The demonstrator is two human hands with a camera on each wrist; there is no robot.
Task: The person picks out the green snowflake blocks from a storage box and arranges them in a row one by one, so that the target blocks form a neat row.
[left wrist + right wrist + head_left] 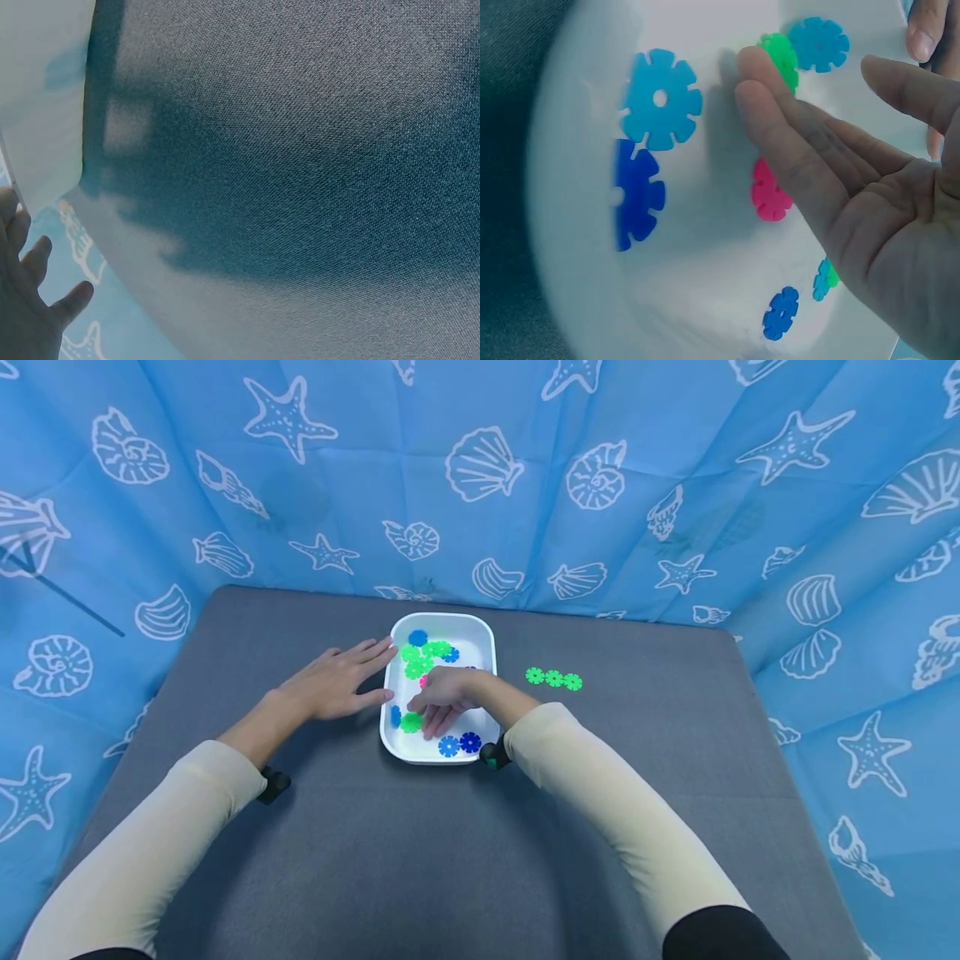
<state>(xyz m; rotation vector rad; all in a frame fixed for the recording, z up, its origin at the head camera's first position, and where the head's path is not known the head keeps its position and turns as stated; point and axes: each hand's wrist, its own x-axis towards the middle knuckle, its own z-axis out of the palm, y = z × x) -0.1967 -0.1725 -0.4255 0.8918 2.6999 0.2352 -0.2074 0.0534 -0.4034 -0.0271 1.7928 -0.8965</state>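
Observation:
Over a white tray point(478, 639) holding flower-shaped plastic discs, my right hand point(448, 695) reaches in with its fingers pointing down. In the right wrist view its fingers are extended and the thumb stands apart, with nothing between them. A green disc point(781, 61) shows just behind those fingertips, beside a light blue disc point(819, 45). Part of a pink disc point(769, 191) is covered by the hand. My left hand point(337, 681) has its fingers spread, fingertips at the tray's left rim; the left wrist view catches it at the lower left corner.
A light blue disc point(448, 746) and a dark blue disc point(470, 742) lie at the tray's near end. Several green discs point(420, 660) cluster at its far left. Right of the tray, a row of green discs point(553, 678) lies on the grey table point(360, 860). A blue curtain point(525, 543) hangs behind.

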